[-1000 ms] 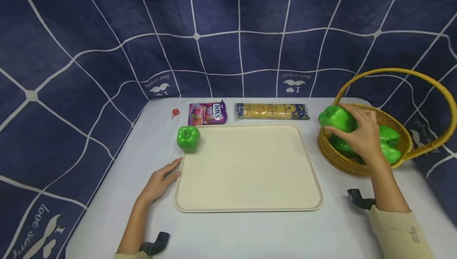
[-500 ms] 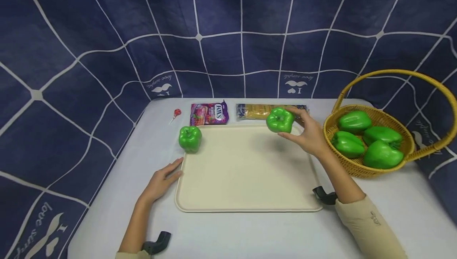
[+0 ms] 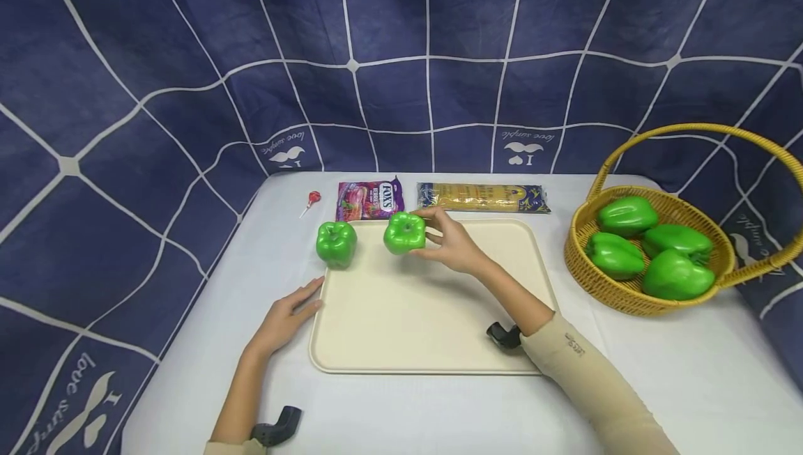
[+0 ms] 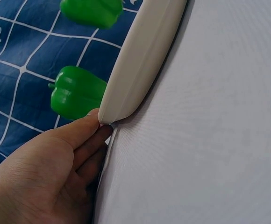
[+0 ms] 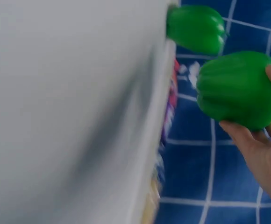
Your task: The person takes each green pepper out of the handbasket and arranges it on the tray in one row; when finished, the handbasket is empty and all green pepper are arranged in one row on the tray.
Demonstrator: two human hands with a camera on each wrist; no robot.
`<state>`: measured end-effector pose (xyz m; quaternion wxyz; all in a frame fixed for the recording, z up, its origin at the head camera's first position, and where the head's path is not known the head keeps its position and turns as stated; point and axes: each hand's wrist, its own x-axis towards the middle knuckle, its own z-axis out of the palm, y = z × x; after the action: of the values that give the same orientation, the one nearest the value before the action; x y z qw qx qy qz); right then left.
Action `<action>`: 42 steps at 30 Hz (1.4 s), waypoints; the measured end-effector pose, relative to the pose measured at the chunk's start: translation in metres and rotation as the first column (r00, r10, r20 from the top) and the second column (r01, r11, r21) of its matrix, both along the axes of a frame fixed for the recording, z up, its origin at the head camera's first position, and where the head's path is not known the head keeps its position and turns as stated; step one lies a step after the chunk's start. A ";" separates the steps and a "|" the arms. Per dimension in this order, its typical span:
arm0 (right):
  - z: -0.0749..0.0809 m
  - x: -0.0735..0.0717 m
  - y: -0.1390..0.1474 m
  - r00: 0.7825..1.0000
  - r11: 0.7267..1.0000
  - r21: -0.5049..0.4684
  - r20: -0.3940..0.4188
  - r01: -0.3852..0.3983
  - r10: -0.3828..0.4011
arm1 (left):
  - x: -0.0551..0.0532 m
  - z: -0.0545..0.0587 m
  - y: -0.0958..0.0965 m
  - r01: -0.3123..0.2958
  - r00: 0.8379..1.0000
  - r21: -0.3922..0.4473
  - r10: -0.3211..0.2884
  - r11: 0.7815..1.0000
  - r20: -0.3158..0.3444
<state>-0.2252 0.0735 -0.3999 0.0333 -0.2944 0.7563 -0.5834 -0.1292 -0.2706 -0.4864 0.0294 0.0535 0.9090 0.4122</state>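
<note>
My right hand (image 3: pixel 456 246) holds a green bell pepper (image 3: pixel 404 233) between thumb and fingers, above the far part of the cream tray (image 3: pixel 408 322). The right wrist view shows this pepper (image 5: pixel 238 91) raised off the tray, thumb and fingertips on opposite sides. A second bell pepper (image 3: pixel 336 244) stands upright at the tray's far left corner, to the left of the held one. My left hand (image 3: pixel 279 322) rests on the table by the tray's left edge, fingers fairly straight. In the left wrist view its fingertips (image 4: pixel 92 116) touch the tray's rim (image 4: pixel 140 60).
A wicker basket (image 3: pixel 586 281) with a tall handle stands at the right and contains several green peppers (image 3: pixel 677 275). Behind the tray lie a purple candy bag (image 3: pixel 370 200) and a spaghetti packet (image 3: pixel 483 197). A red lollipop (image 3: pixel 314 197) lies at the far left.
My right hand has lifted the pepper out of the basket and carried it left across the tray, close to the standing pepper. My left hand has stayed at the tray's left edge.
</note>
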 end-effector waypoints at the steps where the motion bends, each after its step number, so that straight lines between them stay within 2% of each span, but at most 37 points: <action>1: -0.003 -0.002 -0.007 1.000 1.000 0.002 0.020 -0.010 0.010 | 0.000 0.000 0.000 0.002 1.000 0.001 -0.002 1.000 -0.004; 5: -0.015 -0.009 -0.030 0.996 0.999 0.012 0.081 -0.036 0.035 | -0.001 -0.001 0.000 0.014 1.000 0.009 -0.014 1.000 -0.016; 7: -0.023 -0.014 -0.037 0.995 0.999 0.013 0.093 -0.041 0.039 | -0.001 -0.002 -0.001 0.025 0.999 0.011 -0.025 1.000 -0.022; 11: -0.029 -0.019 -0.046 0.993 0.998 0.021 0.109 -0.057 0.054 | -0.002 -0.002 -0.002 0.026 0.999 0.009 -0.026 1.000 -0.025; 19: -0.013 -0.010 -0.052 0.987 0.994 0.024 0.126 -0.106 0.102 | -0.001 -0.001 -0.002 0.028 0.999 0.013 -0.028 1.000 -0.018; 24: -0.009 -0.007 -0.054 0.985 0.994 0.016 0.135 -0.108 0.105 | -0.001 0.000 -0.002 0.022 1.000 0.009 -0.022 1.000 -0.018; 30: -0.012 -0.008 -0.058 0.979 0.994 -0.025 0.167 -0.111 0.113 | -0.001 0.001 -0.002 0.032 0.999 0.022 -0.032 0.999 -0.023; 42: -0.021 -0.013 -0.065 0.979 0.993 -0.034 0.166 -0.116 0.120 | -0.001 0.001 -0.002 0.041 0.999 0.022 -0.040 0.999 -0.033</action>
<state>-0.2387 0.0087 -0.4210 0.1278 -0.2891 0.7248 -0.6121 -0.1302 -0.2729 -0.4856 0.0222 0.0790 0.9034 0.4209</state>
